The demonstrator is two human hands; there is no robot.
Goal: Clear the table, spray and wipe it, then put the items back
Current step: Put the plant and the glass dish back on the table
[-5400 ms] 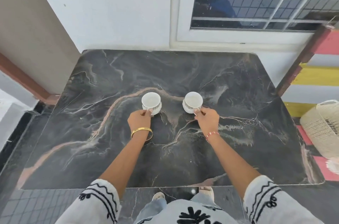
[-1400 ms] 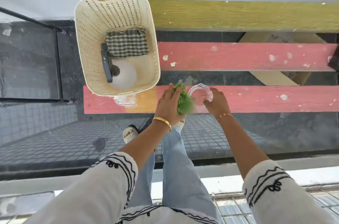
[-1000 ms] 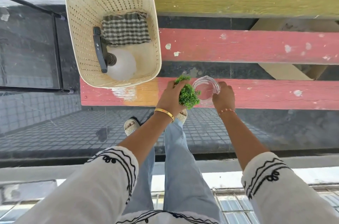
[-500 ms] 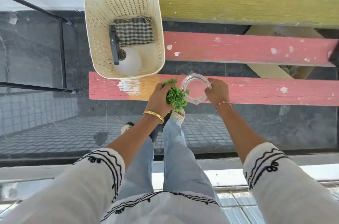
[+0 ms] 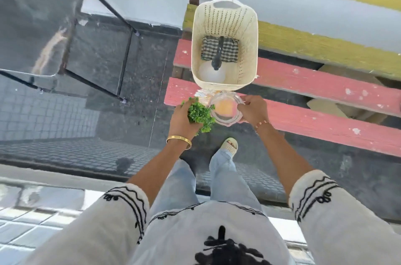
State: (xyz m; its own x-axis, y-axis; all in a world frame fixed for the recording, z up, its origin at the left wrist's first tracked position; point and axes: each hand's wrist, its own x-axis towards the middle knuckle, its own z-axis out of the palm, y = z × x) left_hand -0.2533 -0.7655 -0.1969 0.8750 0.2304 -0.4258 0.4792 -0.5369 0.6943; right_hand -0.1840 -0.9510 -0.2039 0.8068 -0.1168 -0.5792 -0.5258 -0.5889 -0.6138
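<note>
My left hand (image 5: 181, 117) grips a small green leafy plant (image 5: 200, 115) at waist height. Right beside it my right hand (image 5: 253, 110) pinches the rim of a clear glass bowl (image 5: 225, 108). Both are held over the near end of the red bench slat (image 5: 303, 121). The dark marble table (image 5: 32, 4) shows only its corner at the upper left, on black metal legs. A cream perforated basket (image 5: 249, 32) sits on the bench with a white spray bottle (image 5: 211, 72) with a black trigger and a checked cloth (image 5: 230, 52) inside.
The bench has red slats and a yellow-green back slat (image 5: 325, 45). Black table legs (image 5: 125, 56) stand left of the bench over dark floor. My feet, in jeans and sandals, are just below the hands.
The view has swung left, so the table corner has come into sight and the basket now lies above my hands. Plant and bowl have stayed in my grip.
</note>
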